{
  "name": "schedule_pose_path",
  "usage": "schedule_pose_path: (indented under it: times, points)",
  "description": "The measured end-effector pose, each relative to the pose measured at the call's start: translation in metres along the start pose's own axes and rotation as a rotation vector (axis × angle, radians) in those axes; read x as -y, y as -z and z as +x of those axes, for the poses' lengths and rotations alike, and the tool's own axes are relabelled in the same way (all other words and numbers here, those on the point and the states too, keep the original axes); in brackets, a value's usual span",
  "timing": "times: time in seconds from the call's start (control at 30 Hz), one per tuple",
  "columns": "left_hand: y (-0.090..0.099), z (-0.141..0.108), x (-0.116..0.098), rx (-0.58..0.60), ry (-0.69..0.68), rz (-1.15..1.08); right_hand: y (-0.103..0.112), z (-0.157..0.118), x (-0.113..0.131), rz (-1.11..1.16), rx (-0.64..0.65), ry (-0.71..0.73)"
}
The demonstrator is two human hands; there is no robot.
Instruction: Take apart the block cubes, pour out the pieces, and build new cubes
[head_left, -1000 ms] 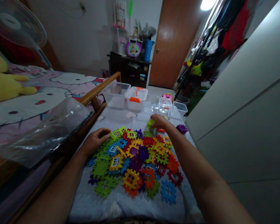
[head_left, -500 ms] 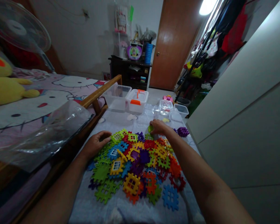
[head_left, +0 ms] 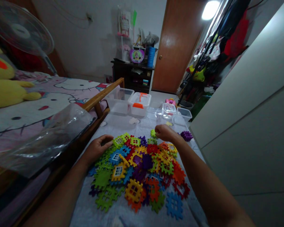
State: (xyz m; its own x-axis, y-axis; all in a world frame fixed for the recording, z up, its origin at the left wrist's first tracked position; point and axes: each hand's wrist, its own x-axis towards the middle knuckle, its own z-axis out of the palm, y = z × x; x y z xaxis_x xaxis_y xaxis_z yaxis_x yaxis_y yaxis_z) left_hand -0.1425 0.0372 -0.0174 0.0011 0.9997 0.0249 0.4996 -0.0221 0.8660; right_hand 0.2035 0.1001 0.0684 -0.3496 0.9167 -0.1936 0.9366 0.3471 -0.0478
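Rest the left hand, fingers loosely curled and parted, lightly beside the block pile. Steady the right hand at the small green block, by the pile's far edge; cannot tell if grasping or released. Pinch toothed edges without nudging neighbours.

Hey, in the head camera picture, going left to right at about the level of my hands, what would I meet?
Clear plastic bag → left hand → green window piece → small green piece → right hand → purple block → white cabinet.
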Motion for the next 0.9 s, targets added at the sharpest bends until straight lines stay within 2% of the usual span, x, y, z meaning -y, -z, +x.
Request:
schedule_pose_path:
  times: [0.17,0.33,0.73,0.9]
  points:
    - [0.000,-0.001,-0.001,0.008,0.004,0.005,-0.027,-0.023,0.024,-0.019,-0.027,-0.158]
    - [0.000,-0.001,-0.001,0.014,0.001,-0.009,-0.043,-0.021,0.031,0.066,-0.059,-0.283]
    - [0.001,0.000,-0.004,0.013,0.003,0.021,-0.049,-0.019,0.031,0.138,-0.037,-0.317]
    - [0.002,-0.001,-0.004,0.017,-0.009,0.023,-0.049,-0.022,0.032,0.187,-0.087,-0.290]
